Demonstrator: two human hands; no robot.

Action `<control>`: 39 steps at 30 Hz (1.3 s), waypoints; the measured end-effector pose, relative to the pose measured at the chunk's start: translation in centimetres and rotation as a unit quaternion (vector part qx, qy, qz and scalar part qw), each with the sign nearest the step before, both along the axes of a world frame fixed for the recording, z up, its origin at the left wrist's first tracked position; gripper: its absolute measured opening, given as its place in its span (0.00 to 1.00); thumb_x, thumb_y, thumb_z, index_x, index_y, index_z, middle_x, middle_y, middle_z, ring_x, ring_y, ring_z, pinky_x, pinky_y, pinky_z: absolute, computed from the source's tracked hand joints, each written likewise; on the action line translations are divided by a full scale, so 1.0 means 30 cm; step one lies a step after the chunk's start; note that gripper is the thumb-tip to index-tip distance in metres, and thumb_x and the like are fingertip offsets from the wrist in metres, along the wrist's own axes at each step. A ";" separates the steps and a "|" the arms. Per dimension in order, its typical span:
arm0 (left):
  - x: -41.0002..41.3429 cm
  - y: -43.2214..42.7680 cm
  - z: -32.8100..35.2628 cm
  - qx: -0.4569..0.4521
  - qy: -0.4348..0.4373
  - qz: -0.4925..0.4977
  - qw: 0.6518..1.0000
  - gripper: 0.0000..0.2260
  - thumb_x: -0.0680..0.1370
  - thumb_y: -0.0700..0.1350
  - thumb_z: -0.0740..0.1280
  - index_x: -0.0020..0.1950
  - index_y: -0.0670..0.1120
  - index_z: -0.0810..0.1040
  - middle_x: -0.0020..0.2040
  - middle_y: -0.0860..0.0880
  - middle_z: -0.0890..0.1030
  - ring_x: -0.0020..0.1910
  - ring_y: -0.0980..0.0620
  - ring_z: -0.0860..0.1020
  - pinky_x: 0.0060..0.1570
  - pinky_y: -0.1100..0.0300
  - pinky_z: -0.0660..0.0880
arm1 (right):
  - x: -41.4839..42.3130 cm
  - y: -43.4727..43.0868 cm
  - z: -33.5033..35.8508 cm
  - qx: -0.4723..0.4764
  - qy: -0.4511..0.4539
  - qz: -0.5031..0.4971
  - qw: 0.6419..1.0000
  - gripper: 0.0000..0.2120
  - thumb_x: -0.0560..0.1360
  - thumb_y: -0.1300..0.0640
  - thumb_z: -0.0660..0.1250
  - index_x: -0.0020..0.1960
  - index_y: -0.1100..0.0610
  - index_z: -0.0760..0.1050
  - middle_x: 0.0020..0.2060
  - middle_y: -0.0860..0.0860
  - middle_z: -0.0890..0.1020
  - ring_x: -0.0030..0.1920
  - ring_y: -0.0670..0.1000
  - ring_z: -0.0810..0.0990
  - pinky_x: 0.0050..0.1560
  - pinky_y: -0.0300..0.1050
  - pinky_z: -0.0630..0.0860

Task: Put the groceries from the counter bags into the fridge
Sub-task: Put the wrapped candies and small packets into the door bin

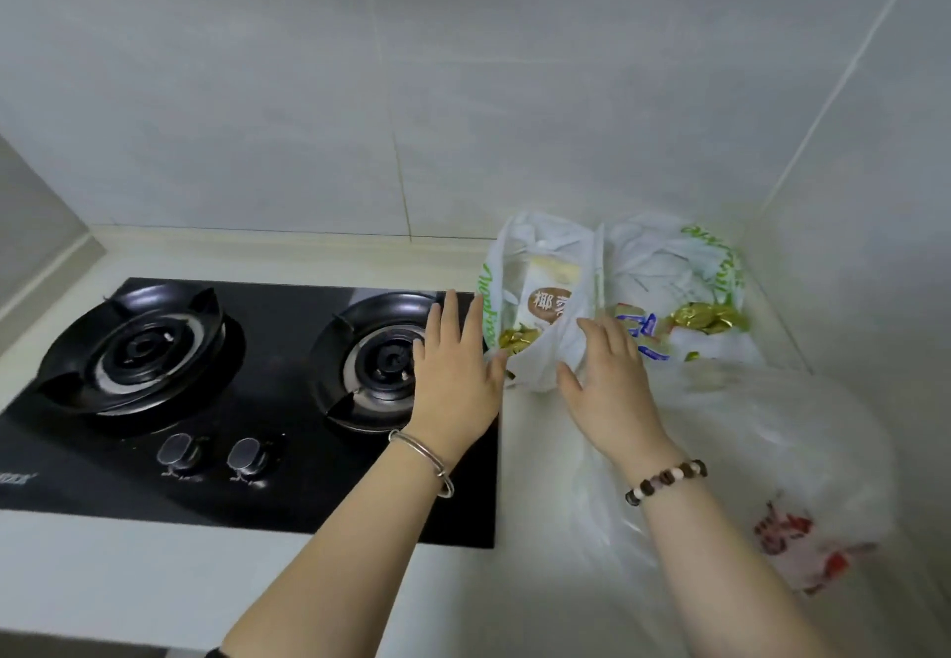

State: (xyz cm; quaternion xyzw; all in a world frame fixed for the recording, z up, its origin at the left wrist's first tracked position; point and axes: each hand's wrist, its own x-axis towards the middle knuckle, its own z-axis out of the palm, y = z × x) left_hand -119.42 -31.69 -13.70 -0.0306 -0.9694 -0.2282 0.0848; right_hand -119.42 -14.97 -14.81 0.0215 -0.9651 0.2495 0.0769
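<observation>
**Hands.** My left hand [455,364] is released: four fingers straight and close together, pointing away from me, thumb spread to the right. It holds nothing. The thumb tip lies at the edge of a white bag [540,266] with green print; I cannot tell whether it touches the plastic. My right hand [610,374] is likewise released, fingers spread and only slightly bent, laid on the plastic at the near right side of that same bag. No fold is plainly pinched or clasped.

**Groceries.** Between the two hands and just beyond them, a pale packet [550,305] with a brown oval label shows upright inside the bag. Gold-wrapped pieces [520,339] lie below it. Beyond my right fingers stands a second bag [669,266] with the same print, touching the first. It shows a blue-printed packet [644,336] and more gold wrappers [710,318]. Right of my right wrist a translucent bag [772,441] with red print lies slumped; its contents cannot be read.

**Wrists.** Silver bangle [427,457] on the left, bead bracelet [666,480] on the right.

**Surface.** A pale countertop [535,451] carries the bags. Under my left hand and forearm is a black glass hob [309,477]. Its right burner [381,359] lies beneath that hand, the left burner [139,349] well to the left, and two knobs [177,451] left of my left wrist.

**Room.** Pale tiled walls [309,91] meet in a corner behind the bags.
</observation>
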 end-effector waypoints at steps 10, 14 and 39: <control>-0.129 0.210 -0.158 0.036 -0.046 -0.030 0.998 0.28 0.80 0.49 0.59 0.76 0.45 0.54 0.77 0.42 0.52 0.75 0.43 0.51 0.72 0.46 0.54 | -0.116 0.278 -0.146 0.037 -0.029 -0.002 0.999 0.26 0.74 0.55 0.66 0.69 0.61 0.65 0.70 0.58 0.65 0.72 0.58 0.60 0.72 0.52 0.57; -0.185 0.268 -0.173 0.046 -0.044 -0.048 0.997 0.27 0.79 0.47 0.60 0.76 0.43 0.57 0.76 0.40 0.55 0.75 0.42 0.53 0.73 0.50 0.53 | -0.220 0.431 -0.166 0.044 -0.006 -0.044 0.998 0.19 0.74 0.56 0.66 0.62 0.64 0.72 0.62 0.61 0.72 0.64 0.62 0.69 0.64 0.57 0.65; -0.374 0.589 -0.193 0.290 -0.228 -0.093 0.925 0.11 0.78 0.48 0.64 0.56 0.43 0.80 0.48 0.45 0.82 0.46 0.50 0.79 0.45 0.60 0.73 | -0.348 0.627 -0.126 -0.034 -0.124 0.005 0.992 0.32 0.63 0.59 0.79 0.63 0.53 0.70 0.59 0.48 0.78 0.59 0.48 0.76 0.55 0.37 0.69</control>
